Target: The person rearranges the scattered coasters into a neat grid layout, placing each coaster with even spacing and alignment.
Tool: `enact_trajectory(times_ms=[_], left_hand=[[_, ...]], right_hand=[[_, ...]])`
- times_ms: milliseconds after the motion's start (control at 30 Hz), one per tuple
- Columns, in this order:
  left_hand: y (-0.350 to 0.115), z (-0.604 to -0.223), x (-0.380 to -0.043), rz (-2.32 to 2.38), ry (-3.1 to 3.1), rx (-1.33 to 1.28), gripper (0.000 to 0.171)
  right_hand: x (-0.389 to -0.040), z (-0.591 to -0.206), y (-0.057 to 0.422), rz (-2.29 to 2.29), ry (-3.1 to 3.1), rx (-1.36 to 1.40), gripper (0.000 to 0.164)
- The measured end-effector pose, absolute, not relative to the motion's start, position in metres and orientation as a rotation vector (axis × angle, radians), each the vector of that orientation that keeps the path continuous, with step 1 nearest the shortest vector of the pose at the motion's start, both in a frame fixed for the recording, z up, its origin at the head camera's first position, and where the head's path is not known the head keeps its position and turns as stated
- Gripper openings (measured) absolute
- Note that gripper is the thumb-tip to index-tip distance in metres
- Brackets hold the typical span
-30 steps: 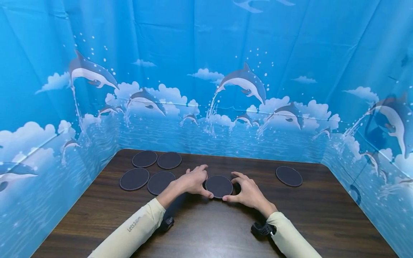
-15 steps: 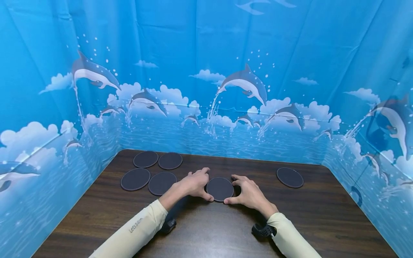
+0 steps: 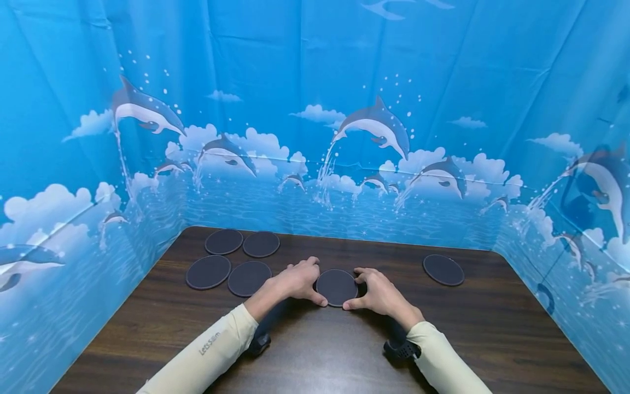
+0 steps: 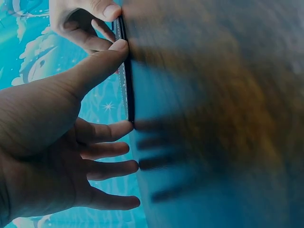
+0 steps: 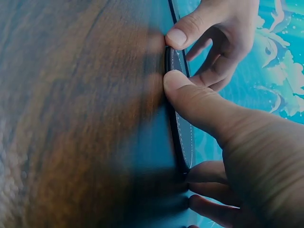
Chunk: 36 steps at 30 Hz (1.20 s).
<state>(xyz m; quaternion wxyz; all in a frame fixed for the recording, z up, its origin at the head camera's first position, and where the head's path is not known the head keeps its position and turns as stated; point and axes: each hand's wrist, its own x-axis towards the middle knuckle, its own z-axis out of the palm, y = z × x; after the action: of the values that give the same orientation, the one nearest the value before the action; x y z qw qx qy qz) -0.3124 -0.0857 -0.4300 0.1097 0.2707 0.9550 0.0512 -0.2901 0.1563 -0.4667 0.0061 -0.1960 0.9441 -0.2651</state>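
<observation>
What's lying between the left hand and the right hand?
A round black coaster lies between the left hand and the right hand, seen in the head view.

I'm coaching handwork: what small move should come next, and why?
Perhaps ease the left hand and right hand outward off the middle coaster: it seems to lie flat on the table, a hand at either side, so likely needs no support.

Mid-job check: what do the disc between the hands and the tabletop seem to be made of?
Disc: perhaps leather or imitation leather, dark and matte; the right wrist view shows pale stitching round its rim.
Tabletop: wood or wood-look laminate, smooth with some sheen; it shows streaky brown grain and soft reflections.
</observation>
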Motion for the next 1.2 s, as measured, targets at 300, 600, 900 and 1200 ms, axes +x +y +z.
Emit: enact_trajectory(times_ms=[300, 600, 900, 1200], left_hand=[[-0.093, -0.432, -0.308, 0.140, 2.832, 0.777, 0.073], [-0.095, -0.433, -0.303, 0.081, 2.847, 0.817, 0.088], [-0.124, -0.422, -0.306, 0.137, 2.880, 0.835, 0.078], [-0.157, -0.424, -0.305, 0.151, 2.900, 0.773, 0.073]], right_hand=[[-0.288, -0.466, 0.150, -0.856, 2.924, -0.649, 0.074], [-0.290, -0.465, 0.160, -0.922, 2.904, -0.692, 0.069], [-0.296, -0.456, 0.149, -0.986, 2.903, -0.738, 0.087], [-0.301, -0.458, 0.131, -0.965, 2.894, -0.803, 0.086]])
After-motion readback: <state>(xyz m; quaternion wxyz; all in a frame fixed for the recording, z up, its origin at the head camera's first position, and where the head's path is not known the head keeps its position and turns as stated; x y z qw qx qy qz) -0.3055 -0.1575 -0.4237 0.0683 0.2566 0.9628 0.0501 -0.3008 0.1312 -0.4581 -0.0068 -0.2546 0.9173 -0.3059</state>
